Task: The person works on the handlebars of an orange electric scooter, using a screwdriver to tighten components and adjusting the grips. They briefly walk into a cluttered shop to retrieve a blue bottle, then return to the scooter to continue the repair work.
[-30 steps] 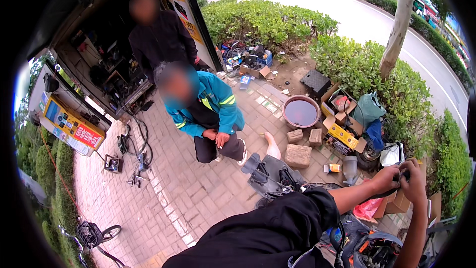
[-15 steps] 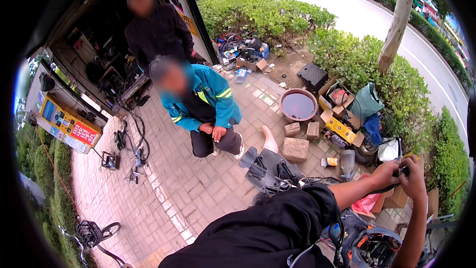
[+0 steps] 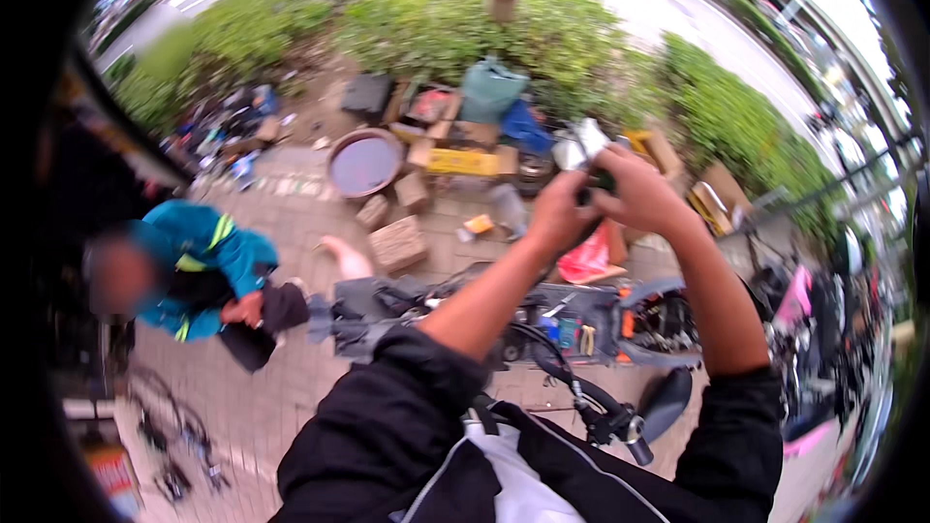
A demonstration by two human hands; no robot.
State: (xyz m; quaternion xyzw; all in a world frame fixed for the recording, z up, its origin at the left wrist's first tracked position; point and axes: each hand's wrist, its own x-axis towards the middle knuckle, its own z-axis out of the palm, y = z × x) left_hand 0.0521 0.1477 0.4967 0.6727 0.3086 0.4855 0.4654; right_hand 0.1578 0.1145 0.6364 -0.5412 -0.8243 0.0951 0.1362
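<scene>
My left hand (image 3: 565, 216) and my right hand (image 3: 632, 192) are raised close together in front of me, both closed around a small black piece (image 3: 584, 196). Fingers and motion blur hide most of it, so its kind cannot be made out. Below my arms stands a scooter (image 3: 605, 315) with its body panels off and inner parts exposed. Its handlebar grip (image 3: 635, 441) points toward me. Pliers (image 3: 587, 340) and other small items lie on its footboard.
A person in a teal jacket (image 3: 208, 242) crouches at the left. Beyond the scooter are a basin of dark liquid (image 3: 365, 163), several bricks (image 3: 397, 244), cardboard boxes (image 3: 465, 163) and a red plastic bag (image 3: 585, 257). Parked bikes (image 3: 823, 329) stand at the right; a hedge (image 3: 542, 39) runs behind.
My view has swung to the right, bringing the scooter and both forearms to the middle. My hands stay together on the black piece. The standing person is no longer discernible.
</scene>
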